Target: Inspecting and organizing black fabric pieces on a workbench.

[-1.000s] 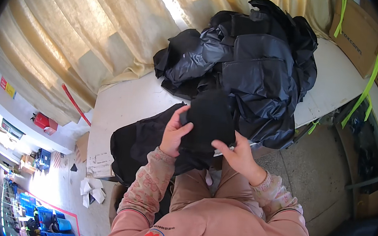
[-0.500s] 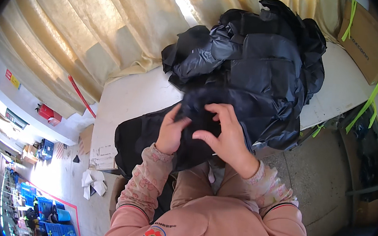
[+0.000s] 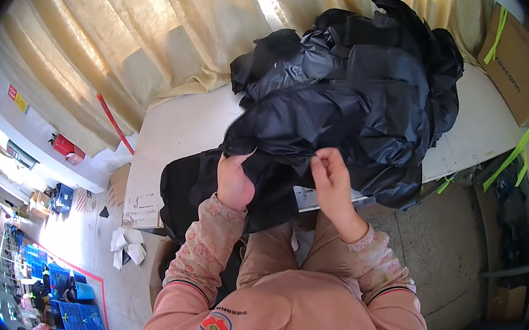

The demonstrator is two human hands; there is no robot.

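A length of glossy black fabric (image 3: 308,118) is stretched between my two hands above the front of the white table. My left hand (image 3: 235,182) grips its left end, the fingers partly hidden under the cloth. With thumb and fingertips, my right hand (image 3: 333,175) pinches the lower edge. Behind, the held fabric runs into a large crumpled heap of black fabric (image 3: 384,68). A flatter, matte black piece (image 3: 188,189) lies below and left of my left hand, hanging over the table's front edge.
The white table (image 3: 165,132) reaches back to a beige curtain (image 3: 123,40). Cardboard boxes (image 3: 512,75) with yellow-green straps (image 3: 526,128) stand at the right. White scraps (image 3: 128,247) lie on the floor at the left, with blue crates (image 3: 78,316) farther off.
Both hands were raised and apart over the dark cloth. Now they hold the fabric's near edge, which is lifted and spread; the right hand's fingers have closed into a pinch.
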